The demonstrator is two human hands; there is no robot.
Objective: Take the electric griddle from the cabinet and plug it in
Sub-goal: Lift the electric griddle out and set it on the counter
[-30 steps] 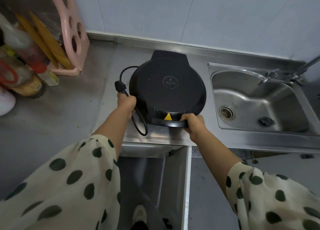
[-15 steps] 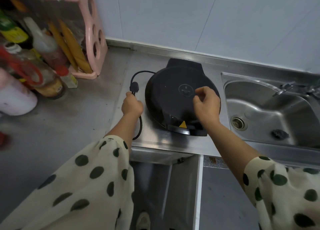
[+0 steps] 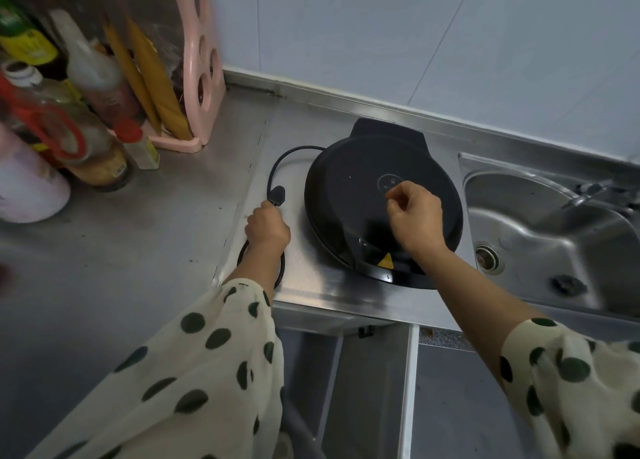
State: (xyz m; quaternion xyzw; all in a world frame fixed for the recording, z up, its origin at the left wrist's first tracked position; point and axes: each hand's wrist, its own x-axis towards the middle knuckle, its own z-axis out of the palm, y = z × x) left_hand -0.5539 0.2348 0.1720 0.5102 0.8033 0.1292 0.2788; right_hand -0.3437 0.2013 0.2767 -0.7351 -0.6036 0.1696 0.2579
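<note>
Beside the sink [image 3: 540, 237], griddle [image 3: 346, 195] on the bench [image 3: 166, 258].
Left hand [image 3: 267, 228] fingers wrap the cord [image 3: 273, 171] below its plug [image 3: 277, 195]; right hand [image 3: 415, 216] fingers curl empty. We should uncoil slack first.

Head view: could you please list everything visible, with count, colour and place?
electric griddle: one, black, on the steel counter left of the sink
power cord: one, black, looped left of the griddle
sink: one, steel, right
tap: one, steel, behind sink
rack: one, pink, back left
bottles: several, mixed, far left
cabinet: one, grey, open below the counter
left hand: one, grips the power cord below the plug
right hand: one, fingers curled, over the griddle
</note>
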